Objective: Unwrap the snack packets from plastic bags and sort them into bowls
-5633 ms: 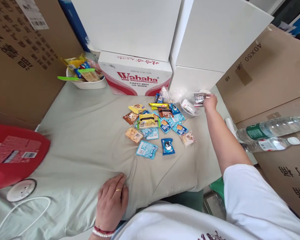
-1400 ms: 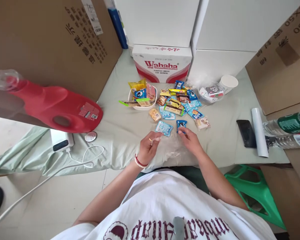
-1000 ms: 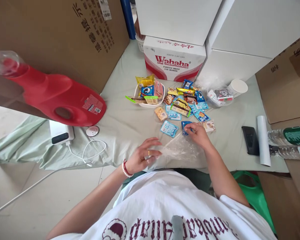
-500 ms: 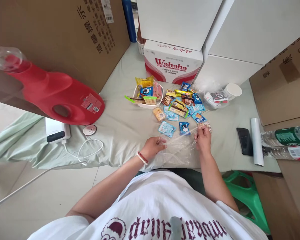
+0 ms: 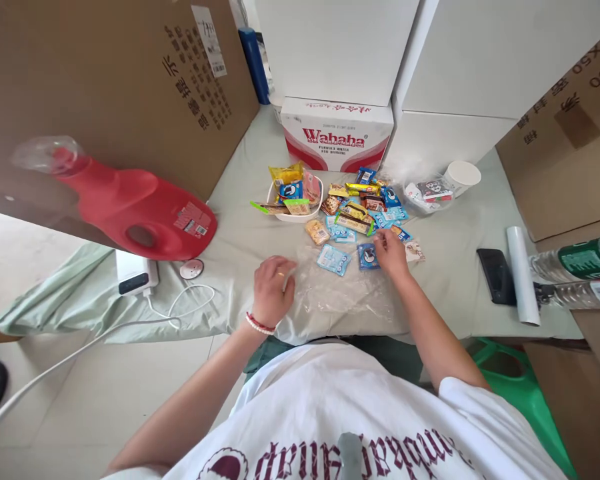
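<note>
My left hand (image 5: 275, 287) is held over the cloth left of a flat clear plastic bag (image 5: 343, 297). Its fingers are loosely bent, with the thumb apart, and nothing is in it. My right hand (image 5: 391, 252) hovers at the near side of a pile of wrapped snacks, fingers bent downward and parted, with no held item visible. Beside its fingertips lie a dark blue snack packet (image 5: 367, 256) and a yellow-green snack bar (image 5: 355, 219). A light blue packet (image 5: 333, 259) rests at the bag's far edge. Behind, a white basket (image 5: 307, 217) holds several snacks.
A red detergent bottle (image 5: 145, 213) and a white power bank (image 5: 136, 272) with its cable stand left. At the back is a Wahaba-style carton (image 5: 337, 137). To the right are a paper cup (image 5: 463, 177), a black phone (image 5: 497, 277), a white roll (image 5: 523, 275) and plastic bottles (image 5: 580, 263).
Both hands have let go of the clear bag, which now lies flat. My left hand has moved left, and my right hand has moved up and left toward the snack pile.
</note>
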Demonstrator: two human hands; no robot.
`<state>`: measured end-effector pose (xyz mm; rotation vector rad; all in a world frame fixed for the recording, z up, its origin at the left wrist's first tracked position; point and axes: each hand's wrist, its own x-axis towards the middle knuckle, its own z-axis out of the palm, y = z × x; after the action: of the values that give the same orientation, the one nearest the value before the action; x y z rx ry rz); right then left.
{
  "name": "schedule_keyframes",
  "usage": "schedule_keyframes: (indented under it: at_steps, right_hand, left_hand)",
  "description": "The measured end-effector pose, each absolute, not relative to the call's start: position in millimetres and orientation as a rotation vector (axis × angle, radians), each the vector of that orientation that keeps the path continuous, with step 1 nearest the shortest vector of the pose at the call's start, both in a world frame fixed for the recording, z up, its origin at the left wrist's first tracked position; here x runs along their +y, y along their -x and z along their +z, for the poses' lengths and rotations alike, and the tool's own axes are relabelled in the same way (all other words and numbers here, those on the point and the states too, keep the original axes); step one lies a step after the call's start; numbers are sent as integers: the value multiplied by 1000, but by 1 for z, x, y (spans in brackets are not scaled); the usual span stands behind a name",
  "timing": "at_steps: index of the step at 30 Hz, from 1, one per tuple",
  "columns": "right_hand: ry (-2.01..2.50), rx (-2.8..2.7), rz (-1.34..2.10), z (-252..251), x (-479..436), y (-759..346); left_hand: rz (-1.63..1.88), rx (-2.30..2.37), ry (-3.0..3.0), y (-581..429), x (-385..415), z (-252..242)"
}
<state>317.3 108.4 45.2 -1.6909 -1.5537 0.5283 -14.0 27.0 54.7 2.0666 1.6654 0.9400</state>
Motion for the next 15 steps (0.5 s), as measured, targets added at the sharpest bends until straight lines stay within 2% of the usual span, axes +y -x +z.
schedule_keyframes:
  at_steps: [3, 5, 11, 15]
  right_hand:
    - [1699, -1700, 266, 69, 106, -308]
    - [1638, -1836, 259, 81, 88, -293]
    - [1187, -2686, 798, 68, 6, -244]
    - [949, -2718, 957, 54, -38, -265]
  left_hand:
    - [563, 1336, -2299, 0, 48, 57]
    - [358, 1303, -2304, -8, 58, 51]
    - [116, 1383, -2360, -8, 51, 28]
    - [-22, 1362, -2404, 4, 47, 22]
